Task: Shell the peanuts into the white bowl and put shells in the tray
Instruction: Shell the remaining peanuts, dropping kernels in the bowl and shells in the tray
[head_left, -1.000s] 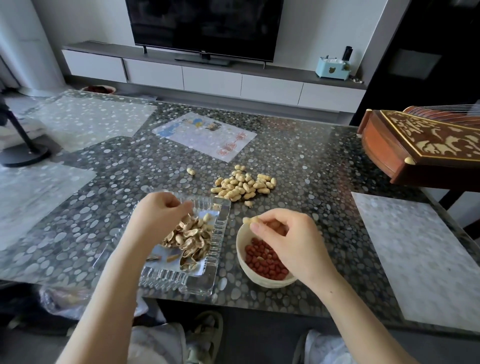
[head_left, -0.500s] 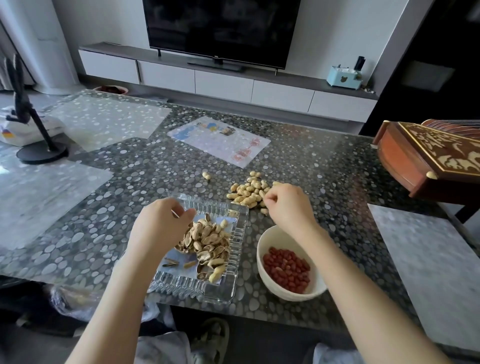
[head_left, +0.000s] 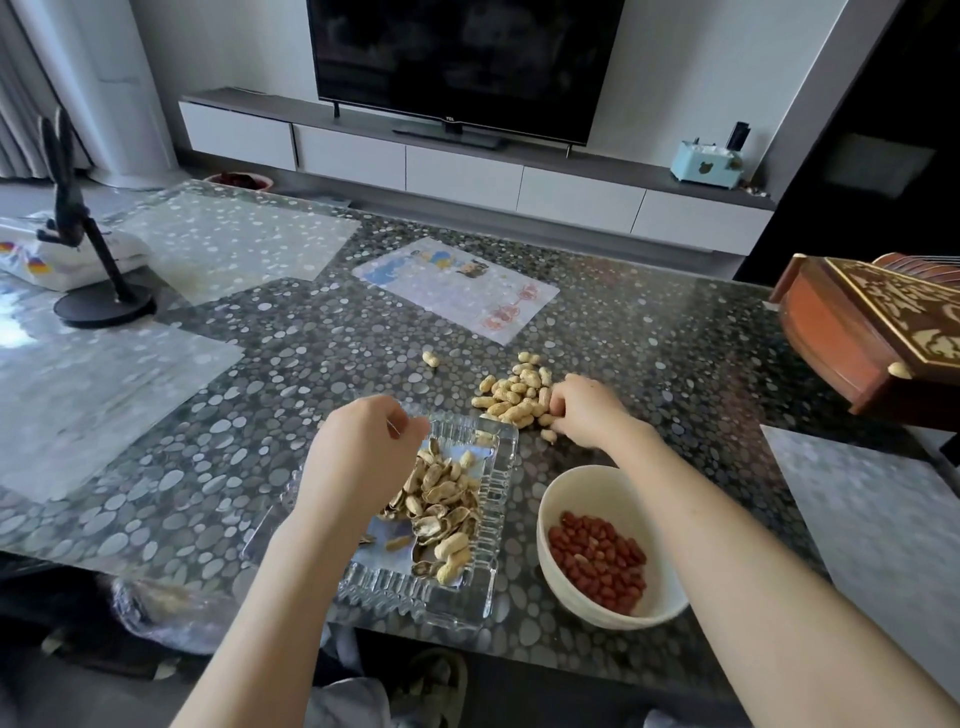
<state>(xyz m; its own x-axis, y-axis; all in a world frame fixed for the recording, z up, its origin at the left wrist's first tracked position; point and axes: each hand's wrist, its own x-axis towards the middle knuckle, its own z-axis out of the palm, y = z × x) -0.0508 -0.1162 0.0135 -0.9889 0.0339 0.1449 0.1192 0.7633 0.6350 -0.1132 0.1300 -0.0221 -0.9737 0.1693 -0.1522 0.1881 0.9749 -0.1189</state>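
Observation:
A clear glass tray (head_left: 491, 519) near the table's front edge holds a heap of empty peanut shells (head_left: 441, 499). To its right stands the white bowl (head_left: 551, 525) with red peanut kernels (head_left: 597, 561) in it. Behind both lies a pile of unshelled peanuts (head_left: 511, 392). My right hand (head_left: 584, 410) rests at the pile's right side, fingers curled round a peanut. Over the tray's left far corner hovers my left hand (head_left: 363, 452), fingers loosely curled, nothing visible in them.
One stray peanut (head_left: 429, 358) lies left of the pile. A printed sheet (head_left: 457, 288) lies farther back. A carved wooden box (head_left: 872, 338) juts in at the right edge. A black stand (head_left: 104, 306) and a plastic bag (head_left: 62, 260) sit far left.
My right hand left the bowl, moved back to the peanut pile and closed on a peanut. My left hand stayed over the tray.

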